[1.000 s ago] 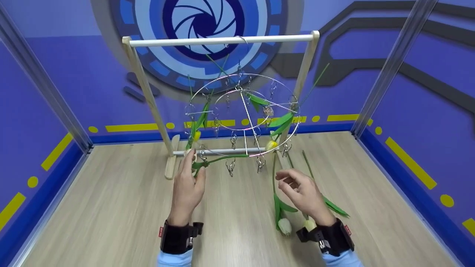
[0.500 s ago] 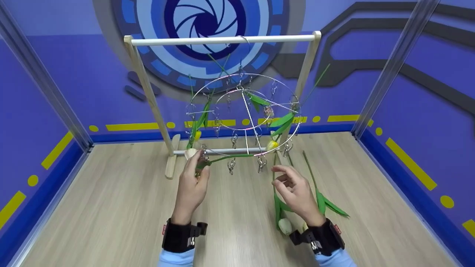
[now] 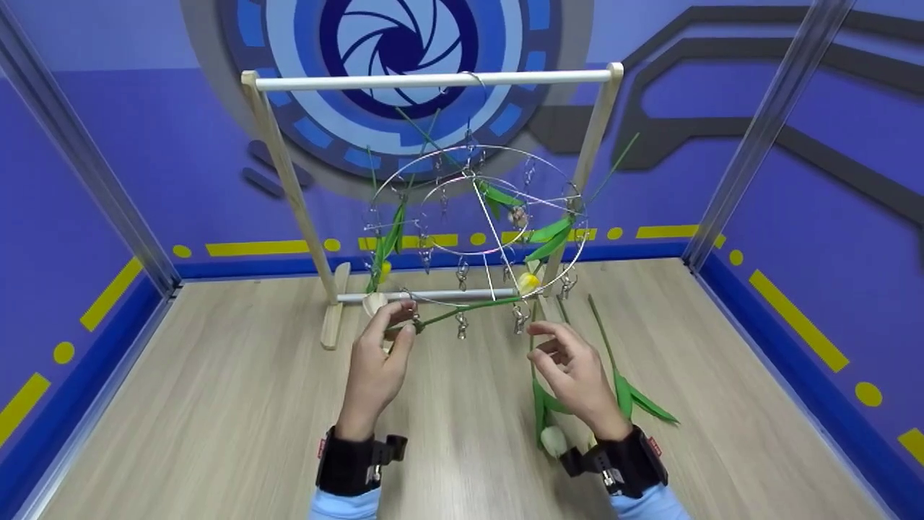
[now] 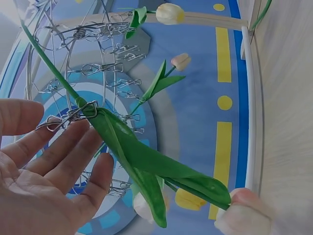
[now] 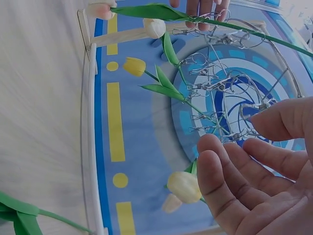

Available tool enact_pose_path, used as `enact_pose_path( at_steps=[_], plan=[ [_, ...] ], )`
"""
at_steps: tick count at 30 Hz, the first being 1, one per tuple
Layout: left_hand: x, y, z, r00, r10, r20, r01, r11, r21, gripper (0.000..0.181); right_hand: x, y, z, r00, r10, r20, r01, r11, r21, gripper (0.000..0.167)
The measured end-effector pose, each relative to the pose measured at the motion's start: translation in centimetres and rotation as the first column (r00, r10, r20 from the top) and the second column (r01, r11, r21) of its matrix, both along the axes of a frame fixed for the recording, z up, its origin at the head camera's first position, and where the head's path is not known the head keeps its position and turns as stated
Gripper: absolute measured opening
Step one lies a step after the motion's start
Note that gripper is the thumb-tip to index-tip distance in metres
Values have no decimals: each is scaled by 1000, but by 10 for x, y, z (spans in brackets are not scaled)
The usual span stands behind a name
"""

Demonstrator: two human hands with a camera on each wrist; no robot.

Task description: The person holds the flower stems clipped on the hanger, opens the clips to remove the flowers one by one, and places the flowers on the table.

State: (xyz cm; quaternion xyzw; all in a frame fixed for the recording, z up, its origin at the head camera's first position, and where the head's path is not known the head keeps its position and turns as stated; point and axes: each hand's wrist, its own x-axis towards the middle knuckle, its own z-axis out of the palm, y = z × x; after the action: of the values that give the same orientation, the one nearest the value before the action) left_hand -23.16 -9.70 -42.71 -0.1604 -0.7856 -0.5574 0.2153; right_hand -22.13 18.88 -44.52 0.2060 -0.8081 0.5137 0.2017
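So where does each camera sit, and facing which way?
Head: on the head, forward and down at the wire hanger; left hand, right hand, sleeves show.
Left wrist: on that wrist, facing the nearest tulip; left hand shows.
Right wrist: on that wrist, facing the hanger; right hand, left fingers show.
Both wrist views share that tulip.
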Motion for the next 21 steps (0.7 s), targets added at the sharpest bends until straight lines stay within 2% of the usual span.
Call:
enact_pose_path(
  at_steps=[5,17,21],
  plan=[
    [2,2,1,1000,0,5,0,1000,-7,25,-1,-2,1,1000,-4,21,4,1000,-12,34],
    [7,11,7,999,-18,-44,15,998,-67,20,-5,-8,5,999,-6,52,7,999,-37,28],
    [9,14,8,999,-26,-44,24,998,-64,21,-6,-10,5,997,2,76,1,999,-40,27]
  ],
)
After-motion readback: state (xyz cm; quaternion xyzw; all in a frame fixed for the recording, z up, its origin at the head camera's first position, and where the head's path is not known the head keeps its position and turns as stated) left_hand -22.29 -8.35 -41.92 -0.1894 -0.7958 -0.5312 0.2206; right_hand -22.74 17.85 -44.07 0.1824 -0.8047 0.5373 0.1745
